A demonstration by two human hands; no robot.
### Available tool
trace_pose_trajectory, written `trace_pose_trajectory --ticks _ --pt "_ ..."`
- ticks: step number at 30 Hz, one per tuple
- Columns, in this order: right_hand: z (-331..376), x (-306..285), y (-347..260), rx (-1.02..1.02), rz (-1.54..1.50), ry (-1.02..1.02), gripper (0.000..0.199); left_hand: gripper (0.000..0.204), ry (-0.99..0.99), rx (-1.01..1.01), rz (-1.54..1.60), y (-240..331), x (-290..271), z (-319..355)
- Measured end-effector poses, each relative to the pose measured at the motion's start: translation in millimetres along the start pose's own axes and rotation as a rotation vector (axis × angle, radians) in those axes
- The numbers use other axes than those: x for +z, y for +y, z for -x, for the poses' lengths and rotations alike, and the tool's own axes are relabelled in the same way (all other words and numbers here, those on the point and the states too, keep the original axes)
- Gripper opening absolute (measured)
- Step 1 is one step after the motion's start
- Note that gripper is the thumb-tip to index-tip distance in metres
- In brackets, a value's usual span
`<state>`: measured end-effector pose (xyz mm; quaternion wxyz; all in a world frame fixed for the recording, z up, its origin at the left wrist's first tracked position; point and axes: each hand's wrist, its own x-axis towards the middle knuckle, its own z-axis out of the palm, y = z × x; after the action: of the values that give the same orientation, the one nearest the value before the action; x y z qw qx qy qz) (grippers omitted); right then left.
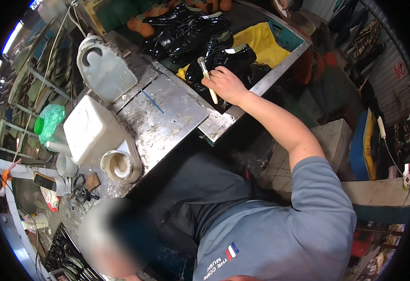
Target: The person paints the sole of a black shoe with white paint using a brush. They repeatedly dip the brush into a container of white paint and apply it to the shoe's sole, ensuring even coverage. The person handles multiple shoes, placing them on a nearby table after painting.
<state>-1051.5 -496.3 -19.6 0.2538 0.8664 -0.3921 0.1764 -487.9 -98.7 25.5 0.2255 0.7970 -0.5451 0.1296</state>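
My right hand (226, 85) is closed around a flat brush (214, 95) with a pale handle. Its bristle end points away from me, over the near end of a metal-edged tray (280, 70). Directly beneath and beyond the brush lie several glossy black shoes (172, 40), heaped partly on a yellow liner (256, 38). At the lower left, a blurred patch with some skin tone shows where my left hand (116, 268) seems to be; its fingers cannot be made out. Beyond that patch stands a whitish round pot (120, 166) with pale stuff inside.
A stained metal worktop (167, 112) bears a white plastic jug (95, 129), a thin blue stick (151, 99), scissors (78, 187) and a grey-white upright holder (104, 68). Brown shoe-shaped pieces (142, 27) lie behind the black shoes. A pale box (326, 136) stands right of my legs.
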Motion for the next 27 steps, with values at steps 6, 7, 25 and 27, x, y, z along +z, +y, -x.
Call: trace_pose_trajectory --ticks 6,7,25,27 --pt "7 -10 21 -0.193 -0.108 0.101 0.016 0.031 -0.09 0.183 -0.042 43 1 14" --pt "9 -15 25 -0.202 -0.142 0.084 0.018 0.029 -0.091 0.174 -0.046 44 0 20" --pt "-21 -173 16 0.554 -1.233 0.724 0.045 0.041 -0.287 0.273 0.599 160 11 -18" --pt "-29 -191 -24 0.46 -1.339 0.63 0.048 0.056 -0.37 0.334 0.771 180 12 -33"
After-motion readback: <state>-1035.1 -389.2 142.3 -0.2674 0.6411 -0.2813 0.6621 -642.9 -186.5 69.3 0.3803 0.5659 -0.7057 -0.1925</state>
